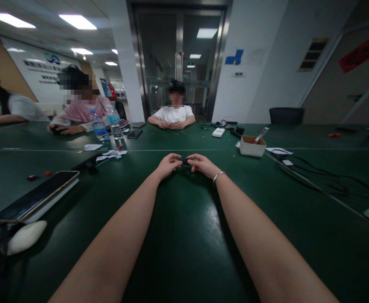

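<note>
A small dark object is held between my two hands over the green table. My left hand pinches its left side with the thumb and fingers. On its right side, my right hand has its thumb and index finger closed on it. A silver bracelet circles my right wrist. The object is too small for its details to be made out.
A phone on a white box lies at the left, near a white mouse-like item. Beyond stand two water bottles. A small open box and black cables are at the right. Three people sit around.
</note>
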Demonstrator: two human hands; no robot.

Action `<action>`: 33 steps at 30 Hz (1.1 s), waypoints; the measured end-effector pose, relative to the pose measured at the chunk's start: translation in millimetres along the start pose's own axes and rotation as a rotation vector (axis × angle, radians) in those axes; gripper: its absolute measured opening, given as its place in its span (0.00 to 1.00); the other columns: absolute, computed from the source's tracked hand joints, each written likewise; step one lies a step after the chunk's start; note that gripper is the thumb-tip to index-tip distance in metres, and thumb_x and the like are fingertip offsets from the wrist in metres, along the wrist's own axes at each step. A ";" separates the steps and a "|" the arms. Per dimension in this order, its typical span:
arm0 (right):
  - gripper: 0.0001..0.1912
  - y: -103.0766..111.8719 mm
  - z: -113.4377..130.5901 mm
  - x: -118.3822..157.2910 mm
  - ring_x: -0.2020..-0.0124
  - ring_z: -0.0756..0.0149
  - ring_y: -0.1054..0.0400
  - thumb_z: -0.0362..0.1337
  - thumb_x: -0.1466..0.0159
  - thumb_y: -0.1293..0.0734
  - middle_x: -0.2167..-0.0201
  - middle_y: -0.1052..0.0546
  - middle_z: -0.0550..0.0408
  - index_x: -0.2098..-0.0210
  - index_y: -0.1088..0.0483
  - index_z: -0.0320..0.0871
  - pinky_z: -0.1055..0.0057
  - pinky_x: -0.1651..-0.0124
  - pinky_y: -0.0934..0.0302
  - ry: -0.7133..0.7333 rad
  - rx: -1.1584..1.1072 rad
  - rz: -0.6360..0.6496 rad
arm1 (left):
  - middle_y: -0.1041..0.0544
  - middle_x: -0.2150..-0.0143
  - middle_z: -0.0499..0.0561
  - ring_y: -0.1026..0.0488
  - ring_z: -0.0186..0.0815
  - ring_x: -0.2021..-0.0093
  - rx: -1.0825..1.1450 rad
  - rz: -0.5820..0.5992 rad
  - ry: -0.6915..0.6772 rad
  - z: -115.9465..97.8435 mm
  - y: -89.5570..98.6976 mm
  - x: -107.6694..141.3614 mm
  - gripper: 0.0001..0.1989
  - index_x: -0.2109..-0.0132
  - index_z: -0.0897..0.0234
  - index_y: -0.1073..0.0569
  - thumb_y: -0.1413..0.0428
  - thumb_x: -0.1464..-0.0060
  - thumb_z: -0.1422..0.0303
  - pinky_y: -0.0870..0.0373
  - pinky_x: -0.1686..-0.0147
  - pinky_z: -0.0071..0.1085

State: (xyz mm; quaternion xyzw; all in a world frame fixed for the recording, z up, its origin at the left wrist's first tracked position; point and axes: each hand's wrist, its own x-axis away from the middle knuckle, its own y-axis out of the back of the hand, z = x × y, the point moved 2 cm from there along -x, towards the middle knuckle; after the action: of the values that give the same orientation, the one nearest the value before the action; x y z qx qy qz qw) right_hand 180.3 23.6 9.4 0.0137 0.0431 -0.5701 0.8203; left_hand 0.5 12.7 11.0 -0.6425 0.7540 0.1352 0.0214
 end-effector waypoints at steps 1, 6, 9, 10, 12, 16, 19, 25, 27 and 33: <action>0.08 0.2 -0.2 -0.2 0.83 0.78 0.35 0.30 0.41 0.29 0.74 0.24 0.58 0.62 0.31 0.40 0.79 0.76 0.33 -0.003 -0.001 -0.003 | 0.26 0.70 0.50 0.29 0.32 0.70 0.004 0.003 -0.017 0.1 1.2 0.3 0.17 0.59 0.66 0.29 0.37 0.57 0.67 0.37 0.72 0.26; 0.05 0.4 -2.9 -3.5 0.83 0.78 0.35 0.34 0.37 0.32 0.74 0.22 0.52 0.65 0.30 0.37 0.81 0.76 0.34 -0.030 0.041 0.003 | 0.24 0.66 0.52 0.28 0.34 0.65 -0.018 0.003 -0.097 -3.7 5.3 3.7 0.16 0.65 0.67 0.26 0.34 0.62 0.64 0.33 0.65 0.31; 0.09 0.9 -4.7 -5.5 0.83 0.78 0.35 0.37 0.35 0.34 0.76 0.22 0.50 0.68 0.31 0.37 0.82 0.76 0.34 -0.039 0.070 -0.008 | 0.23 0.67 0.52 0.28 0.35 0.64 -0.022 -0.005 -0.104 -7.4 5.0 6.1 0.15 0.67 0.66 0.24 0.33 0.63 0.64 0.33 0.60 0.34; 0.10 1.1 -4.8 -5.3 0.83 0.77 0.35 0.38 0.35 0.35 0.77 0.22 0.50 0.69 0.31 0.37 0.82 0.76 0.34 -0.042 0.074 -0.010 | 0.23 0.68 0.52 0.28 0.35 0.64 -0.024 -0.009 -0.104 -8.3 4.7 6.6 0.15 0.67 0.66 0.24 0.33 0.64 0.64 0.33 0.59 0.34; 0.07 1.7 -3.6 -3.2 0.83 0.77 0.35 0.36 0.36 0.33 0.75 0.22 0.50 0.68 0.31 0.37 0.81 0.76 0.34 -0.033 0.062 -0.004 | 0.23 0.68 0.52 0.27 0.36 0.64 -0.027 -0.017 -0.100 -8.9 4.5 6.9 0.15 0.68 0.66 0.24 0.33 0.64 0.65 0.33 0.58 0.35; 0.26 1.6 3.2 3.6 0.81 0.79 0.32 0.26 0.46 0.28 0.59 0.24 0.56 0.51 0.35 0.48 0.77 0.74 0.30 0.049 -0.021 0.024 | 0.23 0.67 0.52 0.28 0.35 0.65 -0.020 -0.038 -0.086 -6.6 6.1 5.2 0.16 0.67 0.66 0.24 0.33 0.64 0.63 0.33 0.60 0.34; 0.27 0.1 3.8 3.1 0.81 0.78 0.32 0.29 0.44 0.28 0.63 0.25 0.57 0.49 0.37 0.49 0.77 0.74 0.30 0.024 -0.008 -0.002 | 0.23 0.67 0.52 0.28 0.34 0.67 -0.013 -0.040 -0.087 -4.7 7.4 4.1 0.16 0.66 0.66 0.24 0.33 0.63 0.63 0.33 0.63 0.32; 0.10 -0.8 2.2 0.6 0.82 0.78 0.36 0.35 0.37 0.34 0.67 0.23 0.49 0.56 0.33 0.39 0.80 0.79 0.35 -0.005 0.083 0.041 | 0.23 0.71 0.52 0.29 0.32 0.71 0.026 -0.025 -0.039 -3.7 6.7 4.1 0.17 0.66 0.68 0.24 0.33 0.64 0.64 0.34 0.67 0.31; 0.27 -0.1 5.8 4.6 0.78 0.78 0.32 0.26 0.44 0.31 0.53 0.26 0.51 0.47 0.38 0.49 0.78 0.74 0.32 0.062 0.022 0.082 | 0.23 0.71 0.52 0.28 0.33 0.70 0.057 -0.037 -0.018 -4.0 6.2 4.1 0.17 0.66 0.68 0.24 0.33 0.65 0.64 0.34 0.67 0.32; 0.22 -2.0 5.2 3.7 0.82 0.77 0.34 0.35 0.40 0.32 0.67 0.26 0.55 0.47 0.38 0.45 0.78 0.77 0.33 -0.025 0.044 -0.030 | 0.22 0.71 0.53 0.26 0.36 0.66 0.086 -0.030 -0.001 -4.7 5.4 4.5 0.17 0.67 0.68 0.25 0.33 0.64 0.64 0.33 0.65 0.32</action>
State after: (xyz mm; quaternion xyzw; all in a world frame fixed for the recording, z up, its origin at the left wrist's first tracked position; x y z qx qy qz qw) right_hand 180.0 19.1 14.3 0.0237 0.0204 -0.5834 0.8116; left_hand -4.9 8.1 15.5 -0.6520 0.7495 0.1027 0.0513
